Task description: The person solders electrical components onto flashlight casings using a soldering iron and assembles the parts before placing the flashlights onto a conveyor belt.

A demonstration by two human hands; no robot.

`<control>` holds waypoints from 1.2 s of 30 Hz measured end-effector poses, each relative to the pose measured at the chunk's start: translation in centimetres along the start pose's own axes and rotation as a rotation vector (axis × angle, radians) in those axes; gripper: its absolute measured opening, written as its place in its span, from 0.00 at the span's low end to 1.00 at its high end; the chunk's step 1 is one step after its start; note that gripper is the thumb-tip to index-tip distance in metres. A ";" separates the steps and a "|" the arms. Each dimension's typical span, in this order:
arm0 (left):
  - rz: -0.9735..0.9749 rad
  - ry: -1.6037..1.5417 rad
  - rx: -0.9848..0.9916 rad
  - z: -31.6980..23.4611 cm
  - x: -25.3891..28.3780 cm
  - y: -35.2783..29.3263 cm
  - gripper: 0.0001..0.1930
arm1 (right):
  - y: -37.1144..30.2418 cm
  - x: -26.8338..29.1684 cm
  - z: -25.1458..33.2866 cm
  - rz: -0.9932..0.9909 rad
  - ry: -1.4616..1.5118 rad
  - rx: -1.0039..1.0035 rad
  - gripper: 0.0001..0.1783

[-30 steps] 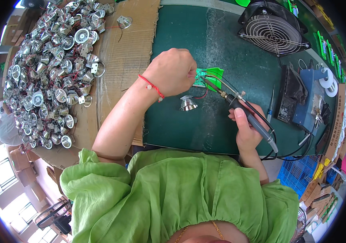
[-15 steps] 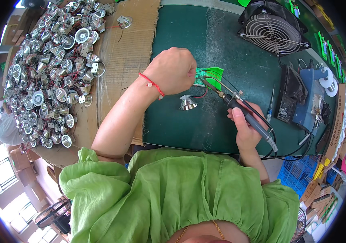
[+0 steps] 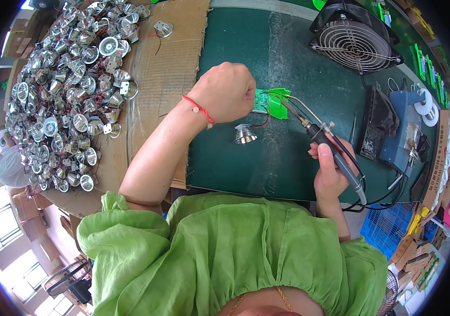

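LH (image 3: pixel 227 90) @ PCB (image 3: pixel 261 100); RH (image 3: pixel 331 174) grips iron (image 3: pixel 346 171); rm to rear bench edge (image 3: pixel 267 7)

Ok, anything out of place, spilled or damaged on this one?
A pale, scuffed strip runs down the green work surface, as if worn or soiled. One reflector lies on the cardboard, off the main pile. I see no spill.

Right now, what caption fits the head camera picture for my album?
Left hand by the green board, right hand holding a soldering iron.
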State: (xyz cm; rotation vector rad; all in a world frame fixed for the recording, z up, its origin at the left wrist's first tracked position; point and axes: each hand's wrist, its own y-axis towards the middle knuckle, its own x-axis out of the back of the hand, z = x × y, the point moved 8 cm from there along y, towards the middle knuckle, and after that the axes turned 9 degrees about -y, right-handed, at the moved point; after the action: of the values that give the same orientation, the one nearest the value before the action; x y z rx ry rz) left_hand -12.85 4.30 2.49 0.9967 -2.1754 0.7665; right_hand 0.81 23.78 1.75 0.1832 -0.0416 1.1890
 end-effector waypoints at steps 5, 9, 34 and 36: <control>0.022 -0.002 0.011 -0.2 -0.1 0.1 0.06 | 0.1 1.0 -0.4 -0.041 0.011 -0.001 0.14; -0.007 0.031 -0.003 -0.2 -0.1 -0.1 0.06 | 0.4 1.8 -0.4 -0.072 0.023 0.008 0.14; -0.229 0.181 -0.026 3.5 9.8 3.0 0.24 | 2.4 4.2 -3.5 -0.122 0.082 -0.145 0.14; -0.347 0.198 0.095 4.4 13.7 7.7 0.23 | 2.3 3.9 -3.3 -0.101 0.103 -0.144 0.14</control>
State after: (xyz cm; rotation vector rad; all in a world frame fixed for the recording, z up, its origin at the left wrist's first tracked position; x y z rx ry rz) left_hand -27.46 -0.70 7.78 1.2481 -1.7504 0.7699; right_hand -0.11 28.77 -0.74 -0.0024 -0.0272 1.0890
